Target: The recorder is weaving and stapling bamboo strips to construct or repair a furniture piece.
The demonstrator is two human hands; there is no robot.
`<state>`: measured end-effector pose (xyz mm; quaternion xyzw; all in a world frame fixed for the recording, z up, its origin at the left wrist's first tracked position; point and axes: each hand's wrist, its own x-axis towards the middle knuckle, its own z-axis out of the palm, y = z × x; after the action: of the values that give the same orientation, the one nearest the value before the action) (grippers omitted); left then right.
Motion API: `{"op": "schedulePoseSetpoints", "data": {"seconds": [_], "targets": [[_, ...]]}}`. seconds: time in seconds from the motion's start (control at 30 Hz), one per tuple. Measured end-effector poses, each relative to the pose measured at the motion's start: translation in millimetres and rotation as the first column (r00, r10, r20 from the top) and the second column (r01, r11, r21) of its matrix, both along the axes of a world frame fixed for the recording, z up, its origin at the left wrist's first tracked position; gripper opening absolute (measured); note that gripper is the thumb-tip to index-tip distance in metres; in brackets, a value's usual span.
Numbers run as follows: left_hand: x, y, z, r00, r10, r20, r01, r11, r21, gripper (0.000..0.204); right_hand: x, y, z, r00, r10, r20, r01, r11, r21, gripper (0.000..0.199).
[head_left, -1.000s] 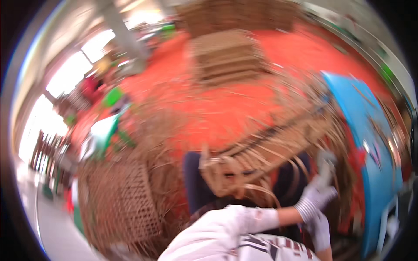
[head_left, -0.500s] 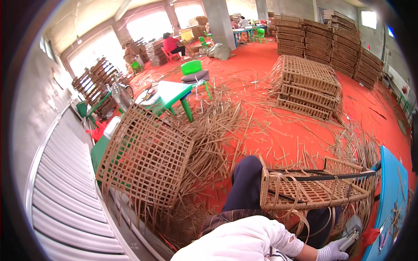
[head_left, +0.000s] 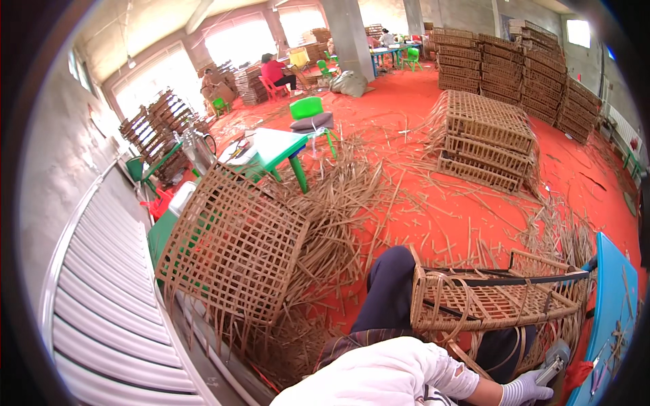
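Room: narrow on my right, where the long edge of the blue desk (head_left: 615, 274) stands just beside the basket's right end; wider beyond the far edge, where the red floor (head_left: 404, 105), strewn with strips, runs on to a stack (head_left: 489, 132) of woven baskets. On my left, a second basket (head_left: 233, 243), tilted, its lattice of square gaps facing me, loose strip ends hanging at its lower edge; farther out, a ribbed white panel (head_left: 112, 291). Between, a tangled heap of strips (head_left: 332, 223), flat, thin, brown. One basket (head_left: 497, 302), placed across my legs near the desk: long, shallow, box-shaped, tan-brown, open weave, thick wrapped rim, black bars running along and across it, several strips curling loose over and below its near side. One left hand (head_left: 527, 390), mine, in a pale glove with striped cuff, closed around the handle of a grey metal tool (head_left: 556, 358), below the basket's right-hand end and apart from its rim. One red piece (head_left: 577, 373), crumpled, between tool and desk. My right hand: outside the view; its state I cannot tell.
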<state>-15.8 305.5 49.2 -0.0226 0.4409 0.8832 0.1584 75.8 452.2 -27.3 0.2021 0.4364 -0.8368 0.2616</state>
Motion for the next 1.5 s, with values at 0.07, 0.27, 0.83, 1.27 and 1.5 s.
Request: {"op": "schedulePoseSetpoints", "data": {"seconds": [0.07,0.27,0.83,1.27,1.5], "targets": [[-1.8,-3.5,2.2,1.0,-0.003,0.001,0.003,1.0,-0.004,0.028,-1.1,-6.6,4.2,0.996,0.032,-0.085,-0.02,0.99,0.142,0.03],[-13.7,-11.1,26.3,0.994,0.001,0.112,-0.007,0.999,0.054,0.03,-5.4,-42.4,48.0,0.986,0.085,-0.145,0.0,0.865,0.501,0.028],[-18.9,1.8,-18.8,0.999,0.004,0.038,-0.006,0.998,0.057,0.023,-2.4,-21.2,25.0,0.984,0.126,-0.124,-0.077,0.936,0.344,0.034],[-17.1,5.0,-4.5,0.996,-0.044,0.079,0.031,0.988,0.15,0.021,-1.7,-25.3,31.2,0.985,0.138,-0.099,-0.101,0.943,0.317,0.033],[-14.7,6.4,-12.9,0.992,0.104,0.072,-0.113,0.985,0.133,0.03,-15.3,-7.4,24.4,0.98,0.154,0.126,-0.162,0.985,0.055,0.038]]}}
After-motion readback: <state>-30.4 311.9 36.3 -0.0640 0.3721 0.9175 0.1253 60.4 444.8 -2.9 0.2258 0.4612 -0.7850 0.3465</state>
